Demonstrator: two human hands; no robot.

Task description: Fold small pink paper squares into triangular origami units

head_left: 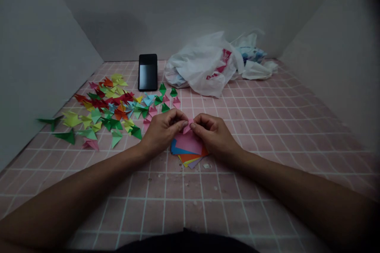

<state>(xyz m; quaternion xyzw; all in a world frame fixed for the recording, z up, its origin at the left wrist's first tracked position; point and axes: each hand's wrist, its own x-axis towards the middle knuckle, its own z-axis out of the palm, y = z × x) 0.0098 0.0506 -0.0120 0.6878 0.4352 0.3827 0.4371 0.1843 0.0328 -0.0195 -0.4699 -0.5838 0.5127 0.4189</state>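
Between my two hands is a small folded piece of pink paper (187,126). My left hand (166,128) pinches its left side with thumb and forefinger. At its right side, my right hand (214,134) pinches it the same way. Just below the fingers lies a fanned stack of coloured paper sheets (189,144), pink on top, with blue, orange, yellow and purple edges showing. A few small pink and green folded pieces (165,107) sit beyond my left hand. My fingers partly cover the pink paper, so its exact folds cannot be made out.
Many folded paper figures (114,104) in red, green, yellow, blue and pink spread over the left of the checked pink cloth (267,126). A black phone (147,72) stands upright behind them. A crumpled white plastic bag (204,63) and a blue-white packet (251,53) lie at the back wall.
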